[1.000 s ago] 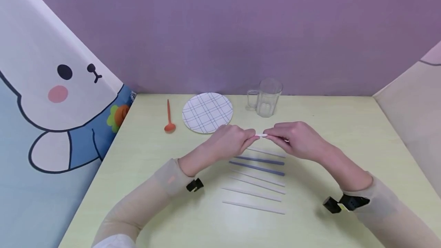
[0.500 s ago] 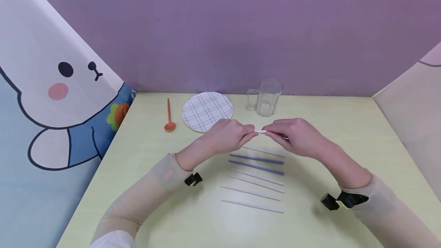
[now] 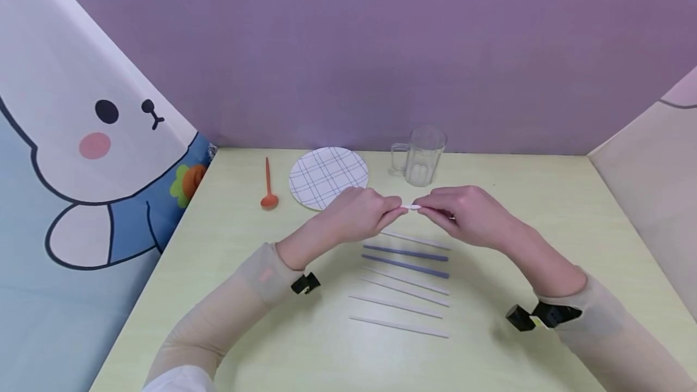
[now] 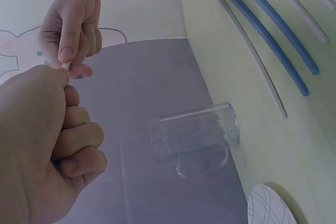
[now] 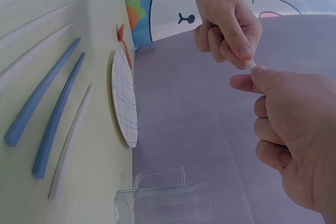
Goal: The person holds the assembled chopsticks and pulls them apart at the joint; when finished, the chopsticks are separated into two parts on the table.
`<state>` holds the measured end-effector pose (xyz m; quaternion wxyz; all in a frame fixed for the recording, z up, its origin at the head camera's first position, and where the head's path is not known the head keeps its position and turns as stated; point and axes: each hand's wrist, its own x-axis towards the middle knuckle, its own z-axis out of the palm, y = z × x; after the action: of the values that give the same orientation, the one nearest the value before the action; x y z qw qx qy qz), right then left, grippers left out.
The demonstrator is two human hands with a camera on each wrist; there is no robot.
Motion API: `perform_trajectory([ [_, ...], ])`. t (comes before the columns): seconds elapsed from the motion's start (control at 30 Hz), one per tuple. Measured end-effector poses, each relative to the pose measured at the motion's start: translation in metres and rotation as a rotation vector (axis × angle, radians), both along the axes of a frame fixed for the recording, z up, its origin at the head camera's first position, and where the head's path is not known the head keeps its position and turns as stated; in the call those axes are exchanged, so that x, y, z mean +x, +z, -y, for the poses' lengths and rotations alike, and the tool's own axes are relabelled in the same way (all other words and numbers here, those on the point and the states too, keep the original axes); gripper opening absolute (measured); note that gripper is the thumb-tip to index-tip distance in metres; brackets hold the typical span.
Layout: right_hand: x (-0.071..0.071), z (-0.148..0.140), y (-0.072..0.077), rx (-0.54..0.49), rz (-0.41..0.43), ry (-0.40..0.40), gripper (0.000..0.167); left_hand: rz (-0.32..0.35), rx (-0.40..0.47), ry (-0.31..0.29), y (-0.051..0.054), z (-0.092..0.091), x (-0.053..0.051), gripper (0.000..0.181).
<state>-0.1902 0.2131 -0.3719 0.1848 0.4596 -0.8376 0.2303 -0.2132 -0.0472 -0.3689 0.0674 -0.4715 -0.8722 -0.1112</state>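
Note:
Above the table, my left hand (image 3: 362,215) and right hand (image 3: 471,216) meet fingertip to fingertip. Between them a small white piece (image 3: 411,207) is pinched by the thumb and forefinger of each hand. Only a short stretch of it shows, so its kind is unclear. Both wrist views show the other fingers curled in. Below the hands lie two blue chopsticks (image 3: 405,266) and several pale, thin chopsticks (image 3: 400,326), roughly parallel. One pale chopstick (image 5: 71,142) lies on the far side of the blue pair.
A clear glass mug (image 3: 423,159) stands behind the hands, its handle to the left. To its left lies a round white plate (image 3: 321,174) with a blue line grid. An orange spoon (image 3: 269,201) rests farther left on the pale table (image 3: 550,198). A purple backdrop (image 3: 348,53) rises behind.
Both hands have risen slightly together, away from the chopsticks, then stayed nearly still. They keep pinching the white piece. The things on the table have not moved.

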Motion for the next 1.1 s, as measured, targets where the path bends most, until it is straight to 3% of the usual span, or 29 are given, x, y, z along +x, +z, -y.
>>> perform_trajectory([
  [0.2, 0.0005, -0.0001, -0.0002, 0.026, 0.027, -0.006, 0.011, 0.006, -0.01, -0.008, -0.0002, 0.0, 0.0003, 0.041],
  [0.33, 0.0023, 0.0017, -0.0019, 0.082, 0.041, -0.051, 0.017, -0.029, -0.025, -0.006, -0.0027, -0.0008, 0.0008, 0.041],
  [0.5, 0.0036, 0.004, 0.0, 0.146, 0.043, -0.092, 0.007, -0.064, -0.018, 0.02, -0.0034, -0.0015, 0.0011, 0.041],
  [0.83, 0.0026, 0.0001, 0.005, 0.151, 0.061, -0.049, 0.02, -0.031, -0.025, -0.024, 0.0001, 0.0017, 0.0013, 0.039],
  [1.1, 0.0047, 0.0036, 0.0058, 0.136, 0.021, -0.109, 0.012, -0.058, 0.012, 0.049, 0.0025, -0.0016, 0.0046, 0.039],
])
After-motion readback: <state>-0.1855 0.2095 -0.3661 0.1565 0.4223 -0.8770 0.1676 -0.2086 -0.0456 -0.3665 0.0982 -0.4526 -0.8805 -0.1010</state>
